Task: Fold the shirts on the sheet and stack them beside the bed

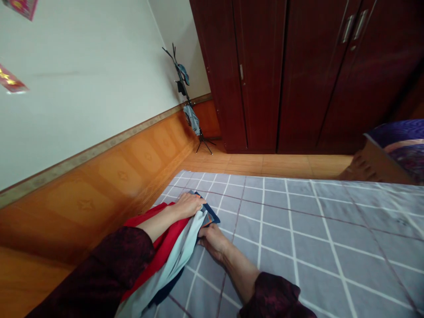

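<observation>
Along the far side of the room stands a dark red wooden wardrobe (308, 79), its smooth, glossy doors fitted with slim metal handles. To the left rises a pale, flat wall (82, 79), with orange-brown panelling (122, 176) below it in a repeated diamond-like motif. Across the foreground spreads a bed (281, 216) under grey fabric with a grid of white and thin dark purplish lines, lightly rippled. At the right edge, glossy purple patterned fabric (407, 137) covers part of a brown, slotted form.

Near the bed's left side lies the garment (179, 245), soft and creased lengthwise, in red, pale grey-green and navy; its far end shows a navy and grey piece with orange lines. In the corner, a thin black coat rack (185, 88) with branching arms and splayed feet carries a blue cap (183, 74) and grey-blue cloth (192, 120). The left hand (189, 205) lies over the garment's far end, its grip closed on the folds. The right hand (213, 240) pinches the navy edge beside it in a narrow grip, fingertips partly hidden by cloth.
</observation>
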The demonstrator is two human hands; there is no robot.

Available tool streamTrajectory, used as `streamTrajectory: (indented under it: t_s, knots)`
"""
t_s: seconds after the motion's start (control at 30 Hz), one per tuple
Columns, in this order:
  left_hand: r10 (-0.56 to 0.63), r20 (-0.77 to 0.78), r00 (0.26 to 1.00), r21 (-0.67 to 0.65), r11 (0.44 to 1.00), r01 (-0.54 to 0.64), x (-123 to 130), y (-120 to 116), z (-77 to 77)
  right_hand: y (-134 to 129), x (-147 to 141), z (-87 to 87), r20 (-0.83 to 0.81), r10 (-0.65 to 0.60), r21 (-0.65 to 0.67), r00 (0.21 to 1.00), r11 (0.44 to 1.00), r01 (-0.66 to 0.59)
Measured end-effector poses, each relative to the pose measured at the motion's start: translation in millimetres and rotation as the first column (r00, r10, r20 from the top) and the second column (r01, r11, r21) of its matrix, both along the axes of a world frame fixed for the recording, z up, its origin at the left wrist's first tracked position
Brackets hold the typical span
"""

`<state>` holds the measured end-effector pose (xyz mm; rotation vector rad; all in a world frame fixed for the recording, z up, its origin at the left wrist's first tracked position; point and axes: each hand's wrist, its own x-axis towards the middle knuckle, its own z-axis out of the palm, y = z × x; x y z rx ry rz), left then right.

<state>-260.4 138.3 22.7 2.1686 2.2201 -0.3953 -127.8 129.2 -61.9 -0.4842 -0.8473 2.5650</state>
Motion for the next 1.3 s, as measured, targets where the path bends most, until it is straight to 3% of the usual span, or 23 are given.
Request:
streamTrajectory:
  t_s: [0.17,0.47,0.77,0.97,1.3]
  knots:
    - [-0.006,-0.054,0.999,-0.031,1.0,0.004,0,0,1.6,0,-2,-1.8,0.008,0.001,-0.018,1.0,1.0,0.0]
    - [0.062,-0.117,0.991,-0.106,0.992,-0.074,-18,-21,27.6,0,2,7.2,-0.025,0.014,-0.022,1.0,1.0,-0.014]
    - [-0.048,-0.095,0.994,-0.051,0.998,0.044,1,6,2.3,-1,3,7.4,-0.028,-0.002,-0.03,1.0,1.0,0.002]
    - [-0.066,-0.063,0.996,-0.023,0.998,0.065,-3,-1,3.9,-1,0,4.0,-0.028,-0.005,-0.042,1.0,0.999,0.004]
    - [-0.07,0.023,0.997,0.136,0.988,0.066,-25,-23,-3.0,-1,3,8.5,-0.01,-0.004,-0.025,1.0,1.0,0.004]
